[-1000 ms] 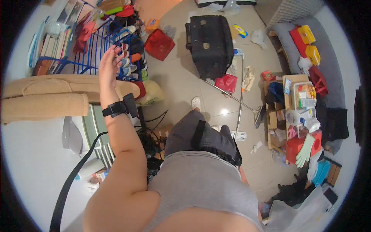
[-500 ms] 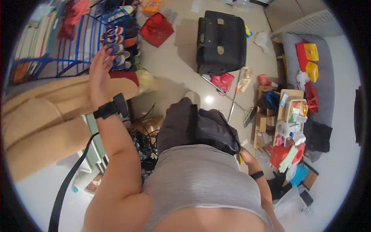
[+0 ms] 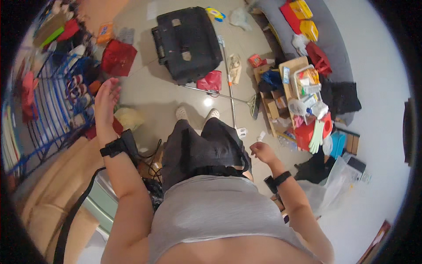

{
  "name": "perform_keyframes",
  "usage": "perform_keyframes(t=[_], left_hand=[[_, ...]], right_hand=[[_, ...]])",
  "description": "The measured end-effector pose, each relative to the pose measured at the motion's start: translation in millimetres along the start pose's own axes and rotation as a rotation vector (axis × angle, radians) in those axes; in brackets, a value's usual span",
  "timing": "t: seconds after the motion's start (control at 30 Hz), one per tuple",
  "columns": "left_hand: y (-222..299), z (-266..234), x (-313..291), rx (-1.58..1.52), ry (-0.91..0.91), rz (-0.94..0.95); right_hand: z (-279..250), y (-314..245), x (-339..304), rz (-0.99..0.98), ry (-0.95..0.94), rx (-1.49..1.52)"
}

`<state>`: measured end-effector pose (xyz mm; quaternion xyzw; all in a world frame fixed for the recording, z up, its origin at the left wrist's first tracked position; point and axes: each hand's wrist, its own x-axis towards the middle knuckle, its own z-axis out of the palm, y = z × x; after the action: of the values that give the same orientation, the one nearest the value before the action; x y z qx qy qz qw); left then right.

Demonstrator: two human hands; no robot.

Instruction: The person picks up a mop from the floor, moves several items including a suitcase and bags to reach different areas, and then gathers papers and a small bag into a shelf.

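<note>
- Left hand (image 3: 107,97) raised, fingers spread, holding nothing; it hangs just beside the blue rack (image 3: 48,110), nearest the shoes (image 3: 77,88) on it.
- Right hand (image 3: 262,152) loosely curled, empty, well apart from the rack, on the far side of the body.
- Step, by my read: reaching toward the rack, nothing gripped.
- Next move needs the left hand closer to the shoes before it closes.
- Red bag (image 3: 118,57) on the floor just beyond the rack.

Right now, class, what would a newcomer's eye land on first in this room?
First the big black suitcase lying flat on the tiled floor, top centre, ahead of the person's feet. Next the raised, empty left hand beside the blue wire rack at the left. The loosely curled right hand hangs near the cluttered red and yellow items along the grey sofa.
</note>
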<state>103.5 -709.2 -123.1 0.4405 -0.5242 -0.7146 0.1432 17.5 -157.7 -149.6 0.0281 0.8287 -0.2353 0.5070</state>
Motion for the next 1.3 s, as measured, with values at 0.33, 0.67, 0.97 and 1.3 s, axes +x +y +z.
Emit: perform_keyframes(t=[0.33,0.67,0.97,1.3], left_hand=[[-69,229,20,0.489,-0.476,-0.147],[-393,407,77,0.674,-0.814,-0.283],[-624,475,164,1.325,-0.953,-0.009],[-790,465,234,1.679,-1.106,0.090]], right_hand=[[-55,97,55,-0.041,0.216,0.137],[-29,206,246,0.081,0.233,0.080],[72,314,454,0.265,0.329,0.286],[112,353,661,0.214,0.441,0.375]])
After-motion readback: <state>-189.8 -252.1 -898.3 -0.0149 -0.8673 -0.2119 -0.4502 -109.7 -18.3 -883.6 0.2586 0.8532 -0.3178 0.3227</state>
